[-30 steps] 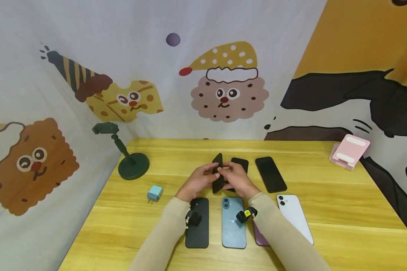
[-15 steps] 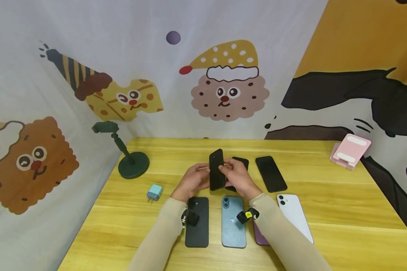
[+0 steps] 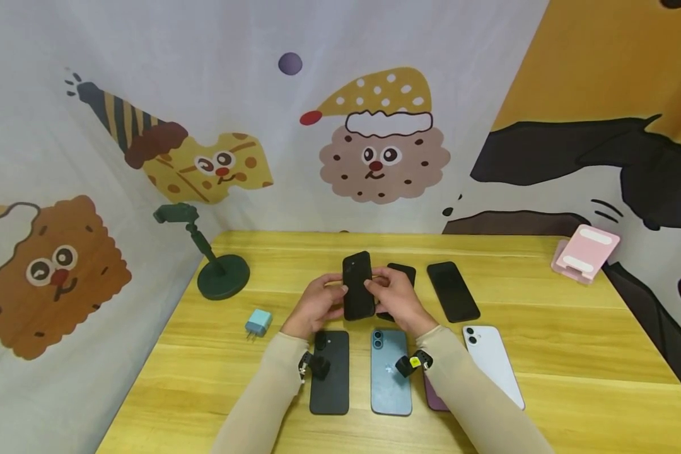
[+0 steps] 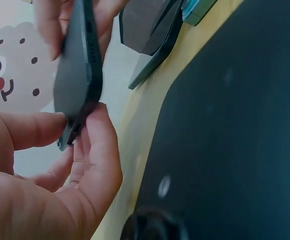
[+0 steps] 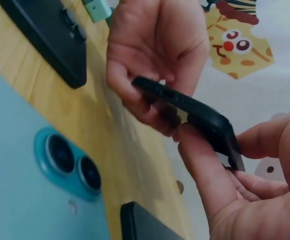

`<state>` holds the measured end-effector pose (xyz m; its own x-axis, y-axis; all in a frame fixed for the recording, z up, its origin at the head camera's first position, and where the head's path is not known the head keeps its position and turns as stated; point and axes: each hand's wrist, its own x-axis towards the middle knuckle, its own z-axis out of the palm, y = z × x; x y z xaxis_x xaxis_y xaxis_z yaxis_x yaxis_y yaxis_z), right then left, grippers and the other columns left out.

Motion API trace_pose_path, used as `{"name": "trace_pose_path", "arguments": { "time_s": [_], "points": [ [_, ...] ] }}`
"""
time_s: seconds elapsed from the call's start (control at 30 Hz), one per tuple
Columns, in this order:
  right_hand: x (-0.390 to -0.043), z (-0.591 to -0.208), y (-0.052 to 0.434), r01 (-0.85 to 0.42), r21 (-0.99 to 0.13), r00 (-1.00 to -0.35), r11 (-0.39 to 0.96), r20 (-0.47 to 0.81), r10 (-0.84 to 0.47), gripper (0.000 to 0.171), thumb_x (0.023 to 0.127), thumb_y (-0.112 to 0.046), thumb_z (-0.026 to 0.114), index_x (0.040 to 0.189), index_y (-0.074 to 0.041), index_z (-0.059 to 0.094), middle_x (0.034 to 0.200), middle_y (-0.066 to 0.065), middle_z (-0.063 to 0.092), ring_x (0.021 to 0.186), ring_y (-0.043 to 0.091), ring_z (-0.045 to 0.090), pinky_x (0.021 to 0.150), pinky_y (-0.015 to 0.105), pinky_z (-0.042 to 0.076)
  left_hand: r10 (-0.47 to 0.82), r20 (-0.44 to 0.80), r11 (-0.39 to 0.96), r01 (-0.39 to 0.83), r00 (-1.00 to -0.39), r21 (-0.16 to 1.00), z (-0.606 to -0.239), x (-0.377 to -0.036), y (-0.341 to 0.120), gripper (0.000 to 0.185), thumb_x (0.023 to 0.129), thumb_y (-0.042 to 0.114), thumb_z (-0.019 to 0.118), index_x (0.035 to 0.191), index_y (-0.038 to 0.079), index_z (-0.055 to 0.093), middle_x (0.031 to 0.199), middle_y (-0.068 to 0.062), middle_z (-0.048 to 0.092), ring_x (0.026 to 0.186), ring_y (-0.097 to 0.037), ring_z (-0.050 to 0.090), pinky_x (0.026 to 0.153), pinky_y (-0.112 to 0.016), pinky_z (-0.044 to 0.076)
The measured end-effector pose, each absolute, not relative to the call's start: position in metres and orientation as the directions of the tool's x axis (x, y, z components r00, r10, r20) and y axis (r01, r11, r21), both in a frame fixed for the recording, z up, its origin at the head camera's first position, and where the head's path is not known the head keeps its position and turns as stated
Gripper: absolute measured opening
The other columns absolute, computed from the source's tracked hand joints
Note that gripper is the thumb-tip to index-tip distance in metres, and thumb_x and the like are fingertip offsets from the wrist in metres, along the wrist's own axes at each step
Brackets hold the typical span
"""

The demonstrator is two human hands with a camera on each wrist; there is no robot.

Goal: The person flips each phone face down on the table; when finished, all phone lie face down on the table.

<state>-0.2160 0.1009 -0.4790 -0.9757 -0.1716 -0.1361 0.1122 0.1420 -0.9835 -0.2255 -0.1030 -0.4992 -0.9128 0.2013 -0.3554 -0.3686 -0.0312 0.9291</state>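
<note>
Between both hands a black smartphone (image 3: pixel 357 287) is held up above the table, tilted, its broad side with a lens-like spot near the top corner facing the head camera. My left hand (image 3: pixel 316 301) pinches its left edge between thumb and fingers. The opposite edge is gripped by my right hand (image 3: pixel 397 293), thumb in front. Behind the right hand lies another black phone (image 3: pixel 404 272), partly hidden. Nearer me, a dark grey phone (image 3: pixel 330 384) and a light blue phone (image 3: pixel 390 394) lie backs up below the wrists. The right forearm covers most of a purple phone (image 3: pixel 436 396).
At right lie a white phone (image 3: pixel 495 366) and a black phone (image 3: pixel 454 291). A light blue charger plug (image 3: pixel 259 323) sits at left, before a dark green phone stand (image 3: pixel 224 277). A pink folding stand (image 3: pixel 587 252) is at the far right. A printed curtain (image 3: pixel 250 57) hangs behind the table.
The held phone has turned from nearly edge-on to showing its broad side to the head camera, shifting slightly left. My left hand has moved a little left with it.
</note>
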Motion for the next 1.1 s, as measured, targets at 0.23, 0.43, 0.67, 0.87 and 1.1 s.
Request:
{"name": "trace_pose_path", "arguments": {
  "time_s": [0.23,0.43,0.67,0.87,1.1],
  "points": [
    [-0.220,-0.490,0.101,0.168,-0.958,-0.969,0.234,-0.204,-0.136,0.048,0.104,-0.014,0.068,0.148,0.001,0.057,0.123,0.021,0.069,0.096,0.026,0.077,0.077,0.040,0.067,0.209,-0.330,0.034,-0.330,-0.921,0.943,-0.498,-0.224,-0.109,0.048,0.107,0.014,0.062,0.153,0.005,0.051,0.141,-0.022,0.063,0.111,-0.028,0.072,0.079,-0.033,0.063],
    [-0.219,-0.496,0.099,0.195,-0.949,-0.955,0.249,-0.241,-0.170,0.056,0.104,-0.014,0.066,0.154,0.005,0.049,0.132,0.026,0.068,0.105,0.034,0.077,0.081,0.042,0.066,0.170,-0.336,0.142,-0.315,-0.926,0.939,-0.498,-0.222,-0.112,0.050,0.107,0.017,0.063,0.154,0.004,0.052,0.144,-0.019,0.060,0.120,-0.029,0.069,0.088,-0.038,0.063],
    [-0.217,-0.492,0.098,0.198,-0.943,-0.956,0.267,-0.246,-0.161,0.056,0.104,-0.017,0.067,0.153,0.005,0.050,0.137,0.028,0.066,0.111,0.035,0.074,0.080,0.041,0.067,0.141,-0.340,0.200,-0.310,-0.930,0.930,-0.495,-0.221,-0.113,0.049,0.107,0.019,0.064,0.152,0.002,0.054,0.147,-0.018,0.060,0.129,-0.032,0.065,0.095,-0.044,0.063],
    [-0.220,-0.487,0.104,0.236,-0.926,-0.948,0.295,-0.286,-0.138,0.056,0.104,-0.022,0.067,0.151,0.005,0.052,0.138,0.027,0.066,0.110,0.036,0.075,0.078,0.042,0.067,0.165,-0.329,0.223,-0.290,-0.930,0.931,-0.492,-0.219,-0.109,0.050,0.107,0.019,0.063,0.152,-0.001,0.053,0.150,-0.021,0.059,0.135,-0.036,0.062,0.100,-0.046,0.061],
    [-0.219,-0.483,0.108,0.214,-0.900,-0.952,0.378,-0.280,-0.126,0.050,0.104,-0.025,0.067,0.144,0.004,0.060,0.120,0.022,0.073,0.097,0.029,0.077,0.077,0.042,0.067,0.199,-0.336,0.213,-0.294,-0.921,0.932,-0.491,-0.218,-0.106,0.055,0.107,0.018,0.063,0.155,-0.003,0.048,0.156,-0.022,0.052,0.139,-0.038,0.058,0.106,-0.048,0.057]
  ]
}}
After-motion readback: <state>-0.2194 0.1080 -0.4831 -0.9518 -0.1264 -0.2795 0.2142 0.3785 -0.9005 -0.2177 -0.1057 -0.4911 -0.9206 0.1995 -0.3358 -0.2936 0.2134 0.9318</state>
